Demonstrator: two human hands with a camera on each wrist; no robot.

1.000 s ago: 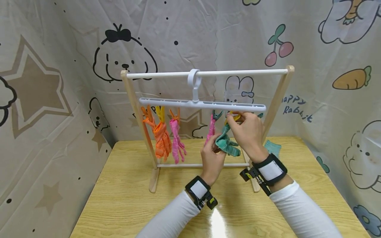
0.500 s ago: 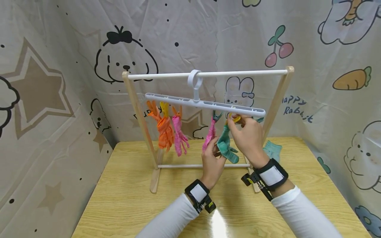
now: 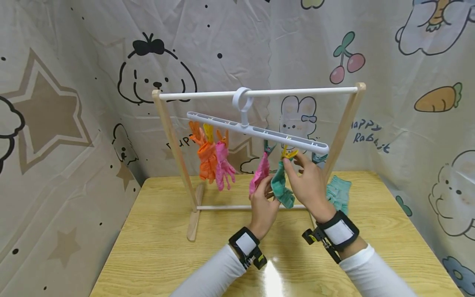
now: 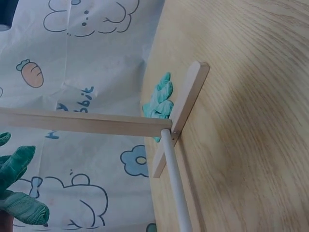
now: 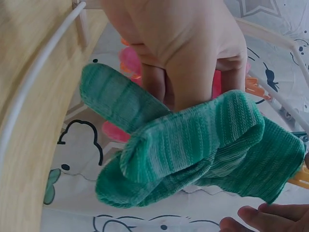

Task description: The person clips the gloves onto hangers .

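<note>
My right hand [image 3: 309, 179] pinches at a yellow clothespin [image 3: 288, 153] under the right half of the pale hanger [image 3: 256, 131]. A green striped knitted glove [image 3: 282, 190] hangs below that clip, fingers downward. My left hand [image 3: 262, 208] holds the glove from the left; in the right wrist view its thumb and fingers pass behind the glove [image 5: 193, 140], so their tips are hidden. In that view the right hand's fingers [image 5: 256, 220] lie below the cuff. A pink glove [image 3: 259, 173] on a dark green clip hangs beside the left hand's fingers.
An orange glove [image 3: 208, 161] and another pink glove [image 3: 224, 165] hang at the hanger's left. The hanger's ring loops a white rod [image 3: 297, 90] on a wooden frame [image 3: 174, 148]. More green knitwear [image 3: 339, 193] lies on the table [image 3: 167, 260] by the right leg.
The hanger has turned and tilted, its left end going up and rightward, its right end lower. The green glove now hangs straighter beneath the yellow clip, more of which shows above the right hand.
</note>
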